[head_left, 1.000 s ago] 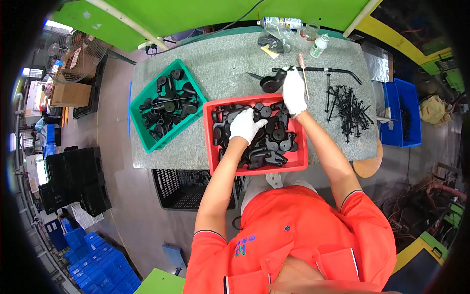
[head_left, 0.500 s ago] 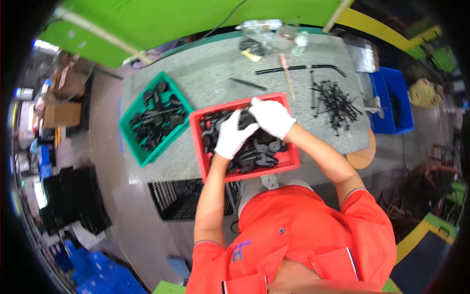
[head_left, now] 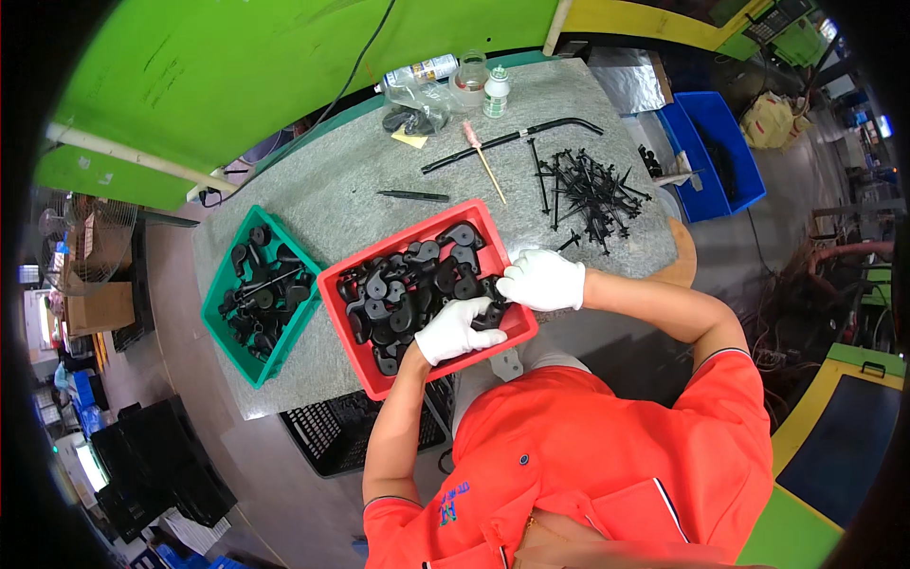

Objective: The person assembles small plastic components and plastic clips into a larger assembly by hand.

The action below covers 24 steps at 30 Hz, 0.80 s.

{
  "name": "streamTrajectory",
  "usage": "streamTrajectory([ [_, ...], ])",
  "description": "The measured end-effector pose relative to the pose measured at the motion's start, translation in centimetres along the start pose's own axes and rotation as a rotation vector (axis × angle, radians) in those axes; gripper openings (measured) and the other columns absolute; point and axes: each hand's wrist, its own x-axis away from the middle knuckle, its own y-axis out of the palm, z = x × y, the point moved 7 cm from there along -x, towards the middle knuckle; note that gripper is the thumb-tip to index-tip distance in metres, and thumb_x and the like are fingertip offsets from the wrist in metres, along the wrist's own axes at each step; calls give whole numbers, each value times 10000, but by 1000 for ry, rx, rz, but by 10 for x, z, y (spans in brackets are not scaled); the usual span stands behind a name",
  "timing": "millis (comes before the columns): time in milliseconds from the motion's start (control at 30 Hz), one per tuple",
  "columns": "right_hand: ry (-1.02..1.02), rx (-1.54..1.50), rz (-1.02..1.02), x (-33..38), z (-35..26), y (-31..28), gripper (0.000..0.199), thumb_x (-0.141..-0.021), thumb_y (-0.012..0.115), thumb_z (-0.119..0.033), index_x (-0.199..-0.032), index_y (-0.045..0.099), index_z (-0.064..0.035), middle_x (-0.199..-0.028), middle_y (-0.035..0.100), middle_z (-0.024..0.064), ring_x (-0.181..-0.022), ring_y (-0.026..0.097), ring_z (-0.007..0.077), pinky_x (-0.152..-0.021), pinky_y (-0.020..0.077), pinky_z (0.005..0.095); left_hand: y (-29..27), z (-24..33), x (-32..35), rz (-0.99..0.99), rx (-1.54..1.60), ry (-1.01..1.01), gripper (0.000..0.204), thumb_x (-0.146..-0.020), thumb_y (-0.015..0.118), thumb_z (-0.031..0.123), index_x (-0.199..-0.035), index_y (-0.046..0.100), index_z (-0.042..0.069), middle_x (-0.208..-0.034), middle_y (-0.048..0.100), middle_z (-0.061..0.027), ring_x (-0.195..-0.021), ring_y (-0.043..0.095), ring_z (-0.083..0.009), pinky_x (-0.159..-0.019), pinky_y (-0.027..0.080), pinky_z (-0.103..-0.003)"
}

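Note:
A red bin [head_left: 334,313] full of black plastic parts [head_left: 403,308] with rounded, disc-like ends sits at the table's front edge. My left hand [head_left: 457,332], in a white glove, is inside its near right corner, thumb and fingers closed around a black plastic part [head_left: 489,319]. Over the bin's right wall is my gloved right hand [head_left: 542,281], its fingers curled in beside that part; what lies in them is hidden. Left of the red bin stands a green bin [head_left: 289,334] holding similar black parts and a thin rod.
A pile of thin black pin-like pieces [head_left: 597,194] lies at the table's right. Farther back are a bent black tube [head_left: 517,139], a pink-tipped stick [head_left: 485,163], a black pen-like tool [head_left: 413,196], a white bottle [head_left: 496,92] and a spray can [head_left: 422,71]. A blue bin [head_left: 687,152] stands beyond.
My hands have moved from the middle of the red bin to its right side, nearer me. The right hand now reaches over the wall. The whole view has shifted and turned.

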Motion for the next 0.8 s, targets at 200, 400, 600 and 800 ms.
streamTrajectory([
  [200,-107,-134,81,14,-29,-37,141,-693,574,-203,-704,495,-87,-607,487,77,-542,516,270,-520,437,364,34,29,14,-229,269,-8,187,-733,738,149,-799,587,61,-667,565,11,-578,514,-62,-513,421,-222],
  [400,419,-8,-61,90,79,-49,115,-791,540,-170,-746,498,-72,-629,519,154,-594,553,360,-546,431,446,-27,-8,76,147,340,-167,216,-753,718,174,-811,568,29,-667,584,-40,-576,534,-95,-532,444,-258],
  [600,485,499,124,87,149,-40,108,-766,518,-155,-830,525,-68,-888,521,147,-886,503,308,-815,396,440,-39,-21,33,557,-488,-88,467,-825,611,391,-1112,516,35,-1008,604,-220,-937,589,-386,-787,468,-444],
  [800,855,332,-102,121,214,9,358,-747,636,-38,-1091,540,-62,-1001,555,207,-931,561,371,-778,471,444,-39,-34,4,767,-750,-199,455,-785,652,283,-1156,492,75,-1018,525,-158,-890,598,-338,-727,497,-440],
])
